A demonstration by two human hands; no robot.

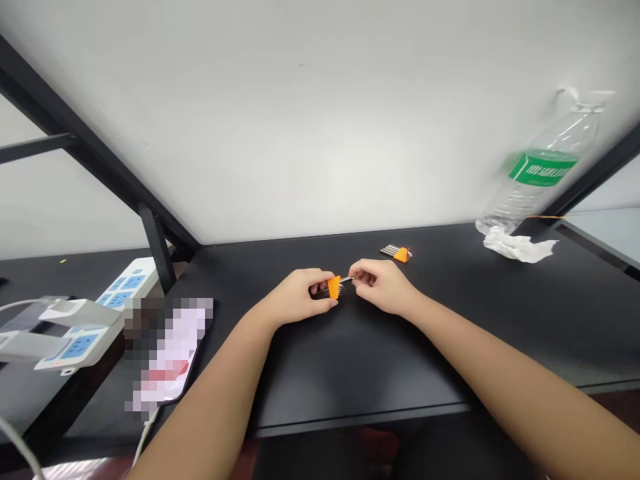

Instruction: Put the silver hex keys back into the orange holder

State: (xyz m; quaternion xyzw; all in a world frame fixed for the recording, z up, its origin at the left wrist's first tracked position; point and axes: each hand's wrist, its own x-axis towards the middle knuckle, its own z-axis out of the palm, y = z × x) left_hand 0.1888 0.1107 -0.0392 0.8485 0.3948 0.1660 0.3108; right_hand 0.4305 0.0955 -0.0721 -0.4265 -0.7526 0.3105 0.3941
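Above the middle of the black tabletop, my left hand (303,297) is closed around a hex key set, gripping its orange holder (334,287) between thumb and fingers. Several thin metal keys run through that holder. My right hand (383,285) pinches the end of one hex key (347,280) that sticks out of the holder's right side. A second hex key set (397,253), also with an orange holder, lies on the table just beyond my right hand, touched by neither hand.
A clear plastic bottle (543,167) with a green label leans against the white wall, with crumpled tissue (520,245) at its base. To the left lie a phone (175,347), blurred out, with a cable, and a white power strip (113,300) with plugs. Black frame bars (100,147) rise there.
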